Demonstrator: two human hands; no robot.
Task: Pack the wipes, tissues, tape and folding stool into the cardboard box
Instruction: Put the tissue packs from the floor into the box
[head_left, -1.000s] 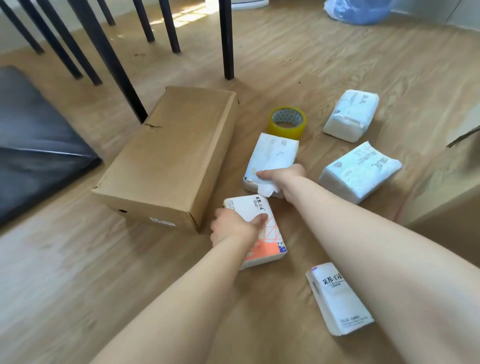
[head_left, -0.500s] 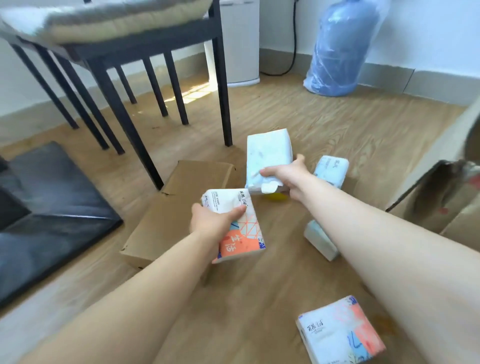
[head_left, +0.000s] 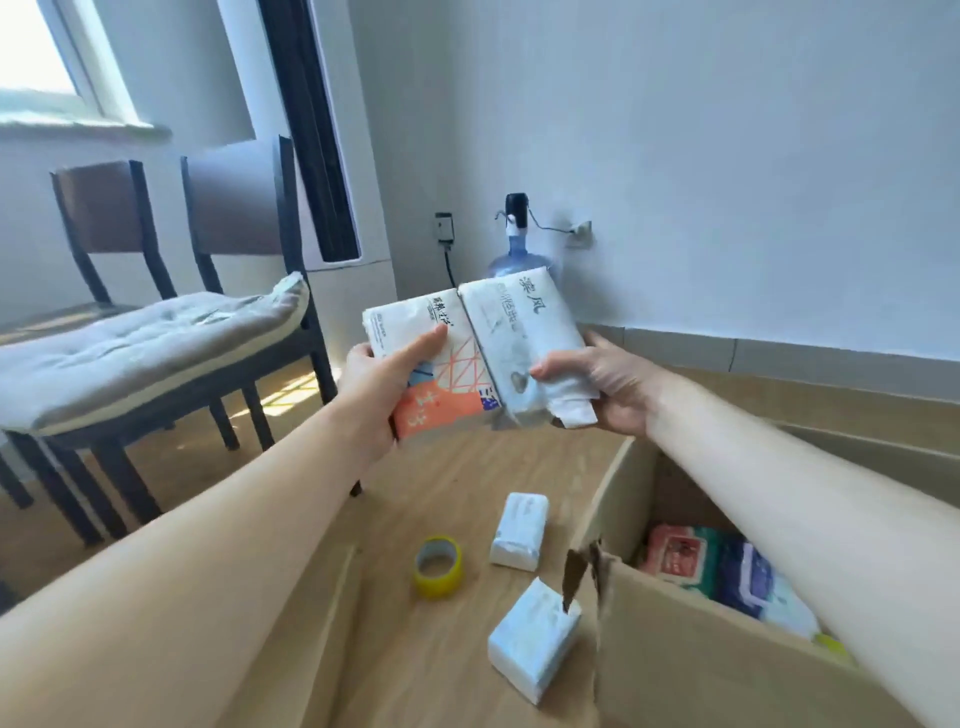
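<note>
Wood floor (head_left: 441, 483) meets white wall (head_left: 727, 156); tape (head_left: 439, 567) near cardboard box (head_left: 701, 670).

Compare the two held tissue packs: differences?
The patterned pack in the left hand has orange and blue print at its lower end; the white pack in the right hand has only grey print. The white pack has a loose flap hanging at its bottom; the patterned pack shows none. Both are held up side by side, edges touching.

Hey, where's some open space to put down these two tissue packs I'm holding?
Bare floor lies between the chair legs and the cardboard box, beyond the tape. The box's far corner looks open too. It's crowded beside the torn flap, where tape, far pack and near pack sit.
</note>
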